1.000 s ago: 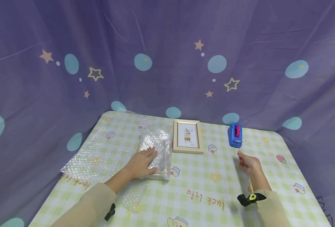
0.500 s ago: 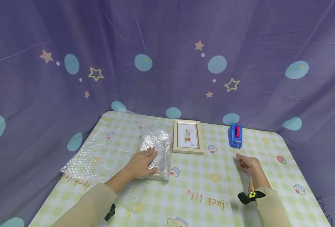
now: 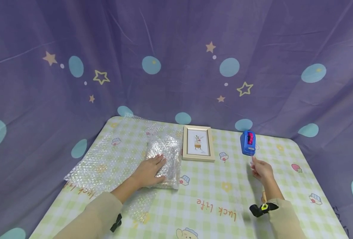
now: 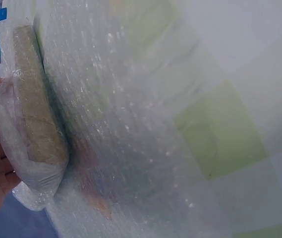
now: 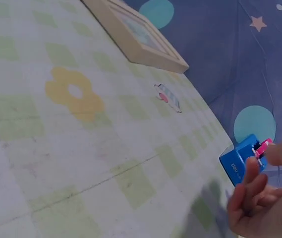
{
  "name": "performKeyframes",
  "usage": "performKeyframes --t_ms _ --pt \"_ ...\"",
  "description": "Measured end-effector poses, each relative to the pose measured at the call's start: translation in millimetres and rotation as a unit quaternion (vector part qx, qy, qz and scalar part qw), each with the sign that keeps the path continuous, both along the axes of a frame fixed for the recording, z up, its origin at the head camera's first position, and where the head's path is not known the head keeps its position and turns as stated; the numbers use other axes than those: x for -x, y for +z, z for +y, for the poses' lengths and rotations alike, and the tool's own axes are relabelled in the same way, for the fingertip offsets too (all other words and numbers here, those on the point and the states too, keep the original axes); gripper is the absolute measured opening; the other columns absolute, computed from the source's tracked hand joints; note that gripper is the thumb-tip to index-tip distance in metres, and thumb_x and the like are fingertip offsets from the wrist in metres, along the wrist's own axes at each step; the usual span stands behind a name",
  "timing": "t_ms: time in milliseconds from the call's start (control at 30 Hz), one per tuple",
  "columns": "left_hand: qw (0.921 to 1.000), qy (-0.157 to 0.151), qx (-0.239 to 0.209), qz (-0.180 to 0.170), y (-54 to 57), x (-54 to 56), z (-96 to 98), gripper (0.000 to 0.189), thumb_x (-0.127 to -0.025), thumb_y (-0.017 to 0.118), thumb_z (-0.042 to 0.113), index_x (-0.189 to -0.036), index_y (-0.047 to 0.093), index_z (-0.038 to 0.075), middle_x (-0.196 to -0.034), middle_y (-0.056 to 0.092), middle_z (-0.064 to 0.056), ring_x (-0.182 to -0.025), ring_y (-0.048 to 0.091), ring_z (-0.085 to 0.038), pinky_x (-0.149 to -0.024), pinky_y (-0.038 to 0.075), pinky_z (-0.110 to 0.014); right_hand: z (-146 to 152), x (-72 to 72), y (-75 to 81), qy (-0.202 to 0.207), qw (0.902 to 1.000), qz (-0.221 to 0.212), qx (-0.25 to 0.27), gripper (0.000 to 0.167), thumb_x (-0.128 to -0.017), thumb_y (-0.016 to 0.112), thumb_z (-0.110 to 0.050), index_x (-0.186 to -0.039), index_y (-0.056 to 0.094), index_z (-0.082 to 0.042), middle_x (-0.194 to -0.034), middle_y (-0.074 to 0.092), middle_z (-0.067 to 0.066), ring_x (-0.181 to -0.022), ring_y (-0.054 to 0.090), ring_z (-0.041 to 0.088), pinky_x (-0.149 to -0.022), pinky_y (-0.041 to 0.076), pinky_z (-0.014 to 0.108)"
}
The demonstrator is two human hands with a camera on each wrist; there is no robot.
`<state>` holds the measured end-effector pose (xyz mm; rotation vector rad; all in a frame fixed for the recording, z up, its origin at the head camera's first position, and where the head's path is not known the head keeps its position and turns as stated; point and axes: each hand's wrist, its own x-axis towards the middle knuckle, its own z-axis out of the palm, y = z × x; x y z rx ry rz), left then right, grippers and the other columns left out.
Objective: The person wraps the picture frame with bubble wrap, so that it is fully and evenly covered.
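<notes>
A flat rectangular package (image 3: 171, 156) is folded in bubble wrap at the table's left middle. My left hand (image 3: 149, 171) rests on top of it, fingers spread. The left wrist view shows a tan edge (image 4: 34, 99) through the plastic. A loose sheet of bubble wrap (image 3: 101, 167) extends leftward from beneath. My right hand (image 3: 262, 169) is just in front of a blue tape dispenser (image 3: 248, 142) with a pink core. Its fingers (image 5: 252, 186) are curled, thumb near the index finger; whether clear tape is between them, I cannot tell.
A light wooden picture frame (image 3: 198, 160) with a potted-plant print lies right of the package, at the back. The checked tablecloth (image 3: 212, 186) covers the table. A purple curtain (image 3: 176, 89) with stars hangs behind the table's far edge.
My right hand drew slightly back from the tape dispenser, then moved forward again close to its front. My left hand and the package have stayed in place.
</notes>
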<state>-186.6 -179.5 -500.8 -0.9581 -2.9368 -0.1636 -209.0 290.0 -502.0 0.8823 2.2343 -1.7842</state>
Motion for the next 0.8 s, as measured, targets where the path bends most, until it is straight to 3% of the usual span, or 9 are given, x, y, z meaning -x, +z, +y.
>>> performKeyframes --t_ms 233,500,667,800 --pt "1.0 -0.003 0.001 0.009 0.5 0.0 0.2 0.071 -0.088 0.055 0.05 -0.139 0.049 0.003 -0.147 0.047 -0.018 -0.136 0.046 -0.034 -0.11 0.043 -0.044 2.7 12.3 -8.0 -0.042 0.9952 0.021 -0.086 0.057 -0.095 0.054 -0.041 -0.134 0.051 0.0 -0.056 0.056 -0.016 -0.055 0.053 0.0 -0.056 0.048 0.019" --pt "1.0 -0.001 0.001 0.008 -1.0 0.5 -0.2 0.071 -0.088 0.054 0.052 -0.14 0.048 0.003 -0.147 0.046 -0.018 -0.137 0.045 -0.034 -0.111 0.042 -0.044 7.0 19.7 -10.1 -0.05 0.9912 -0.001 -0.122 0.051 -0.09 0.061 -0.039 -0.126 0.06 -0.003 -0.056 0.052 -0.015 -0.058 0.049 0.002 -0.058 0.043 0.021" --pt "0.9998 -0.005 0.002 0.018 -2.1 0.6 -0.8 0.071 -0.088 0.054 0.052 -0.139 0.049 0.003 -0.147 0.047 -0.018 -0.136 0.046 -0.034 -0.111 0.043 -0.044 8.8 20.5 -10.2 -0.042 0.9861 -0.01 -0.16 0.049 -0.088 0.061 -0.043 -0.121 0.066 -0.007 -0.073 0.059 -0.01 -0.075 0.05 0.009 -0.065 0.04 0.023" --pt "0.9999 -0.004 -0.001 0.017 -3.2 -0.1 -1.0 0.07 -0.088 0.054 0.051 -0.139 0.049 0.004 -0.147 0.047 -0.018 -0.136 0.046 -0.034 -0.111 0.042 -0.044 9.0 20.4 -11.8 -0.035 0.9794 -0.005 -0.199 0.05 -0.088 0.061 -0.048 -0.118 0.068 -0.009 -0.1 0.067 0.007 -0.09 0.052 0.017 -0.067 0.039 0.025"
